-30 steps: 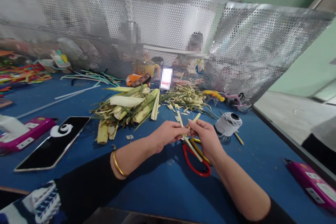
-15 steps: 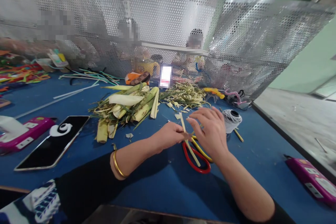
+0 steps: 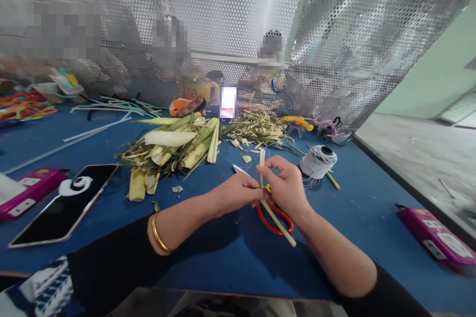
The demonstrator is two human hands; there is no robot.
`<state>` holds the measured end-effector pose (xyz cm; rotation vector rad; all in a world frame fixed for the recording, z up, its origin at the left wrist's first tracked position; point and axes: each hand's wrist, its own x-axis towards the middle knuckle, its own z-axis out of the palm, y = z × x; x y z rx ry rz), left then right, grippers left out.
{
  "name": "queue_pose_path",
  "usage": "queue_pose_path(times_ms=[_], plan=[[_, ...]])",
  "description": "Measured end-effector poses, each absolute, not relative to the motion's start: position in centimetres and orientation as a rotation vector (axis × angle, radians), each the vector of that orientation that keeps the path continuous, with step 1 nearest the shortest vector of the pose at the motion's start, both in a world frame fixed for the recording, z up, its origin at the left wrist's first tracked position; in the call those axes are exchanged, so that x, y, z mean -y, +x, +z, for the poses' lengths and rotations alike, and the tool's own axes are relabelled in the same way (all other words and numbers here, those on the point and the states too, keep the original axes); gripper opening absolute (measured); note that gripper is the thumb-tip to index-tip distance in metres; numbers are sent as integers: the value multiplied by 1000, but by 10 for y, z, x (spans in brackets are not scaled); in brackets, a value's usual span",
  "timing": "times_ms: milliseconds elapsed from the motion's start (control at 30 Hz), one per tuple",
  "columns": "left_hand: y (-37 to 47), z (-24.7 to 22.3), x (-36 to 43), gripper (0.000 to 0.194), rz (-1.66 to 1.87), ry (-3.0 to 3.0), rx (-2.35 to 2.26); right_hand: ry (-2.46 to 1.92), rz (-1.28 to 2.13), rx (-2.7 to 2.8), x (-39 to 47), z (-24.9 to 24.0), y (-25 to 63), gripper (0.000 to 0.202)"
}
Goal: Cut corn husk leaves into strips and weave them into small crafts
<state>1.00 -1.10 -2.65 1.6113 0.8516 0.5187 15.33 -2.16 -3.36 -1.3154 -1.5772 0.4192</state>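
Observation:
A narrow pale strip of plant husk (image 3: pixel 279 225) runs slantwise between my hands, its lower end hanging over the scissors. My left hand (image 3: pixel 236 192) pinches it near the middle. Just above, my right hand (image 3: pixel 288 185) grips the upper part between thumb and fingers. Beneath them lie scissors with red and yellow handles (image 3: pixel 265 224); the blade tip pokes out past my left hand, and the rest is mostly covered. Right of my right hand stands a spool of white thread (image 3: pixel 318 162). A pile of husks (image 3: pixel 171 141) lies left of my hands.
Shredded husk strips (image 3: pixel 260 129) lie behind my hands. A dark-screened phone (image 3: pixel 67 203) and a purple power strip (image 3: pixel 33 188) are at left, another power strip (image 3: pixel 435 235) at right. A lit phone (image 3: pixel 228 102) leans near the perforated metal screen (image 3: pixel 238 15); people sit behind it.
My right hand, raised with fingers loosely spread before, has come down and closed on the strip's upper part. The strip's lower end has shifted right and down. The view has moved slightly.

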Motion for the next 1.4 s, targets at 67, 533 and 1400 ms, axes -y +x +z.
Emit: queue_pose_path(times_ms=[67,533,1400], plan=[[11,-28,12,29,493,1603,-846,-1316,388,1580,22,-34,152,24],[7,-26,1,51,687,1238,-939,-1374,865,1135,-6,-31,185,47],[3,-25,-8,26,992,914,-853,-1396,363,1858,28,-40,144,35]])
